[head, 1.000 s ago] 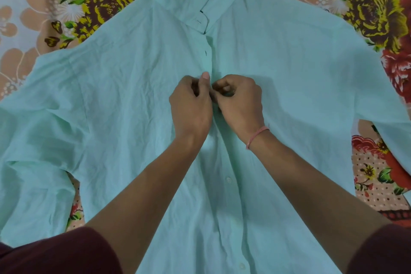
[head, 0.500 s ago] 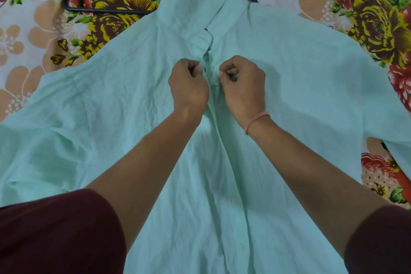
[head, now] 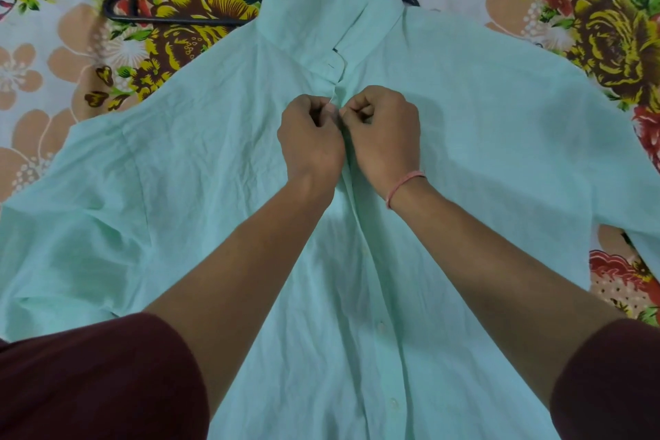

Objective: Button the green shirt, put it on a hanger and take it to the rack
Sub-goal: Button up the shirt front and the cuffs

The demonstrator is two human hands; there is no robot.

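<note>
Left hand [head: 310, 139] and right hand [head: 384, 134] had shifted toward 12 o'clock, both pinching green shirt [head: 482, 161] placket below collar.

A home: floral bedsheet [head: 589, 28] under the laundry.

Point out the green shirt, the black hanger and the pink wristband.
green shirt [head: 482, 139]: head view, chest panel right of the placket.
black hanger [head: 171, 21]: head view, bottom bar, upper left on the floral sheet.
pink wristband [head: 403, 184]: head view, strand across the right wrist.
</note>
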